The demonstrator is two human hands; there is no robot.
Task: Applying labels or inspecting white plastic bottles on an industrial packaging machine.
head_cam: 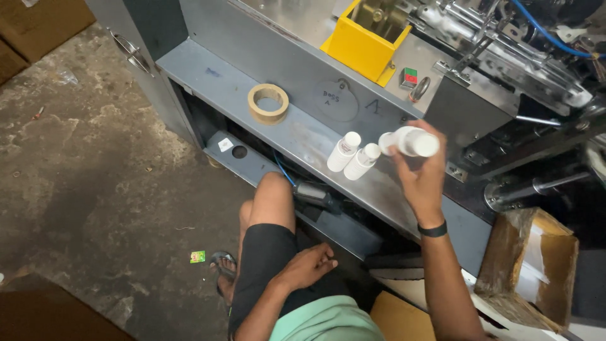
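The right hand [421, 172] is raised over the grey metal ledge [221, 82] of the machine, its fingers closed around a white plastic bottle [413, 141] held on its side, the cap end pointing back along the ledge. Just beside that hand, two more white bottles [352, 156] lie tilted on the ledge, touching each other. Farther along the ledge from them sits a roll of brown tape [268, 103], lying flat and well apart from the bottles. Above the ledge, a yellow open box [364, 39] is mounted on the machine face. The left hand [309, 265] rests below the ledge on the person's thigh (on the dark shorts), fingers loosely curled and holding nothing. A black band circles the right wrist.
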